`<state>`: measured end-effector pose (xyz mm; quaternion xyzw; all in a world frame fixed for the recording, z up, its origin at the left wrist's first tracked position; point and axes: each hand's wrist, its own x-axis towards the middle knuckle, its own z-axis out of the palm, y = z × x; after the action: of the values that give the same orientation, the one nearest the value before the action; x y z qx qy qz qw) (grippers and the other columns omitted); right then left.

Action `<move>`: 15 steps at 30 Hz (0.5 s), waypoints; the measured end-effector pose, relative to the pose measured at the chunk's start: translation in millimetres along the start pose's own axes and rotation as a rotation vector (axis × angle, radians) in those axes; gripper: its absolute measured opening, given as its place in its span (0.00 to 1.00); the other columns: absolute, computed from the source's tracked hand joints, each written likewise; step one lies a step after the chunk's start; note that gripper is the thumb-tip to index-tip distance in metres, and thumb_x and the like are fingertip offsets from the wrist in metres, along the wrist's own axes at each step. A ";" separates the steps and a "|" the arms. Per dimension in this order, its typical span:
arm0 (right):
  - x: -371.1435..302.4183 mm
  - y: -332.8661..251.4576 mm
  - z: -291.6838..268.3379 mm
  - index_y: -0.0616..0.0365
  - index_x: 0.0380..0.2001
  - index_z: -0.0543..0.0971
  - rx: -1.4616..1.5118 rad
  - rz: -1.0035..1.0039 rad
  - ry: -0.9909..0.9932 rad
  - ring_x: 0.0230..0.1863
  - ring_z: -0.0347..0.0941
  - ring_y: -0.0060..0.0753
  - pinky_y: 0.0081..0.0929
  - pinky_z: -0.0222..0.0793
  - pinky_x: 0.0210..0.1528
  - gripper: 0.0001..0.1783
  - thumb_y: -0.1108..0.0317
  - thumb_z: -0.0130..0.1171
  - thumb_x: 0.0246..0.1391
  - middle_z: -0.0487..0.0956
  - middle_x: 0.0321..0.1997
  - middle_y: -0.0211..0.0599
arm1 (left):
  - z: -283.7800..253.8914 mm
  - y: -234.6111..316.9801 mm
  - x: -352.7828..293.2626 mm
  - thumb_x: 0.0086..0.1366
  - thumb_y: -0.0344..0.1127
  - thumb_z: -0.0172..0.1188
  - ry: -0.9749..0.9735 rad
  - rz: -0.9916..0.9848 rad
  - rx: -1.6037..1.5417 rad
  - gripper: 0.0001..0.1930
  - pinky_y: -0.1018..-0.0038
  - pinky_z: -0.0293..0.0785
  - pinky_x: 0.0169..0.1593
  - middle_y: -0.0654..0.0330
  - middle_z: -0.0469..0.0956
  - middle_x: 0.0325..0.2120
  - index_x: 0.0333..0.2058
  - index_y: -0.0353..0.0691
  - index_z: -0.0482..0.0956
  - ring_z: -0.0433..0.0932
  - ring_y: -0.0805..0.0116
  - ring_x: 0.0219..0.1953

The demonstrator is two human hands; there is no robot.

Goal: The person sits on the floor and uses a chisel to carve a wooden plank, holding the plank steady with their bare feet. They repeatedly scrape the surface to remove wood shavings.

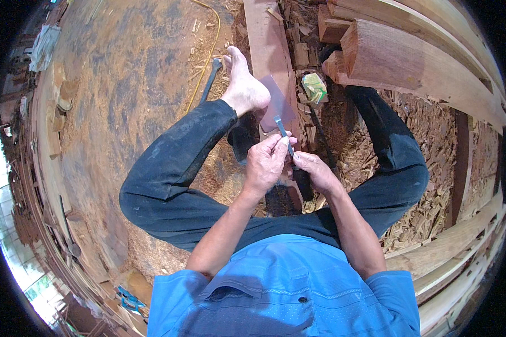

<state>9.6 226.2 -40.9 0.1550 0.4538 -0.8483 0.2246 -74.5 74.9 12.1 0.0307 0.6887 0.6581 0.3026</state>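
Observation:
Between my two hands is a narrow chisel [279, 123], its flat metal end pointing away from me over the plank. My left hand [265, 165] pinches its shank with thumb and fingers. Close beside it, my right hand [317, 170] is closed on the tool's nearer part. A black handle-like piece [303, 184] shows below the right hand; I cannot tell whether it belongs to the chisel. A thin grey-purple sheet [281, 101] lies on the long wooden plank [264, 33], partly beneath my bare foot [244, 87]. The chisel's tip is over the sheet's near part.
Left of the foot, a blue-grey metal tool [211, 81] lies near a yellow cord [216, 33]. A yellow-green packet [315, 88] sits right of the plank among wood chips [427, 208]. Thick timber beams [410, 56] fill the far right. Blue-handled tools [130, 300] lie at lower left.

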 end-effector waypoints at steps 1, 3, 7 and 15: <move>0.6 2.7 -2.4 0.60 0.44 0.80 0.006 -0.020 -0.012 0.36 0.72 0.21 0.24 0.69 0.43 0.23 0.49 0.53 0.66 0.78 0.35 0.27 | 1.6 0.3 -2.1 0.73 0.35 0.53 0.009 -0.010 -0.001 0.15 0.74 0.80 0.42 0.55 0.83 0.40 0.51 0.29 0.76 0.81 0.73 0.38; 0.0 5.7 -5.7 0.60 0.43 0.80 -0.014 -0.047 0.004 0.38 0.71 0.19 0.23 0.68 0.44 0.21 0.51 0.55 0.65 0.78 0.36 0.26 | 7.7 2.8 -6.1 0.73 0.34 0.53 0.027 -0.033 -0.004 0.15 0.74 0.80 0.43 0.56 0.83 0.39 0.51 0.29 0.76 0.81 0.74 0.39; -1.6 13.1 -25.9 0.59 0.41 0.82 -0.114 -0.078 0.131 0.38 0.70 0.17 0.22 0.67 0.44 0.15 0.57 0.60 0.62 0.78 0.37 0.22 | 14.4 -8.6 0.8 0.73 0.37 0.52 0.069 0.098 0.177 0.16 0.73 0.79 0.39 0.55 0.83 0.34 0.48 0.30 0.78 0.83 0.71 0.34; 37.6 9.0 -61.4 0.62 0.35 0.81 -0.838 -0.008 0.583 0.31 0.77 0.35 0.35 0.71 0.38 0.23 0.49 0.56 0.60 0.79 0.26 0.45 | 15.0 -58.1 36.9 0.68 0.34 0.53 0.063 0.229 0.715 0.16 0.65 0.79 0.43 0.42 0.80 0.43 0.50 0.31 0.77 0.84 0.54 0.38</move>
<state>-14.1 264.4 -97.9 0.2799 0.7995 -0.5157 0.1283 -77.1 96.9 -54.8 0.1911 0.8761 0.4063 0.1758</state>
